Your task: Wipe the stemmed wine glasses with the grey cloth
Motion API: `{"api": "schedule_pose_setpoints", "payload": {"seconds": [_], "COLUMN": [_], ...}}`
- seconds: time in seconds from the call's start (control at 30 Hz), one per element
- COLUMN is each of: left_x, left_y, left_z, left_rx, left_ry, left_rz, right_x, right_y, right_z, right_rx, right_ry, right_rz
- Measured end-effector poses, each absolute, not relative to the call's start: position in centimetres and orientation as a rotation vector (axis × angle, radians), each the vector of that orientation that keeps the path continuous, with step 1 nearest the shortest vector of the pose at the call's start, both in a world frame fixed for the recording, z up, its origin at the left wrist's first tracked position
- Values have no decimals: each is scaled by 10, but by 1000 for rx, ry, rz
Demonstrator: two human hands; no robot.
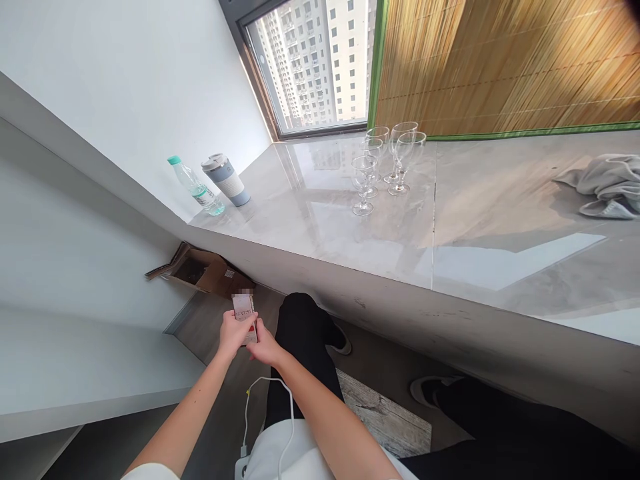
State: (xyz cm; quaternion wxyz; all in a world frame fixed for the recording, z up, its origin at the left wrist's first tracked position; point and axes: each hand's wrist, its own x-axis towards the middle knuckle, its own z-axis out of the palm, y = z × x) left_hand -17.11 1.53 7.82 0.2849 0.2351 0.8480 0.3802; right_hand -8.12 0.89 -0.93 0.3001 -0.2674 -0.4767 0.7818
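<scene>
A smartphone [243, 304] with a timer on its lit screen is held low in front of me, above the floor and left of my knee. My left hand [233, 332] is closed around its left side, the thumb reaching over the screen. Along its lower right edge, my right hand [263, 343] grips it too. Part of the screen lies under my thumbs, and the top is blurred out. A white cable [273, 379] loops over my lap to a white plug.
Several stemmed glasses [363, 187] stand on the grey tiled sill [320, 227]. A blue tumbler [227, 180] and a plastic bottle [197, 189] are at its left end, a grey cloth [610, 187] at its right. An open cardboard box [215, 273] sits on the floor.
</scene>
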Motion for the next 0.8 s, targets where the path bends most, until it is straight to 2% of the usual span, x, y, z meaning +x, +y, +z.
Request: {"api": "schedule_pose_setpoints", "payload": {"seconds": [0.23,0.5,0.8], "left_x": [-170,-171,-163], "left_y": [15,32,130], "left_z": [94,141,238], "left_rx": [1166,1478,1883], "left_ry": [2722,2811,2783], "left_rz": [387,328,271], "right_x": [-79,-78,-26], "right_y": [7,3,-10], "right_z": [-6,-2,27], "right_rx": [-692,-732,-640], "right_ry": [-1298,-1131,-1234], "right_rz": [2136,2175,2132]}}
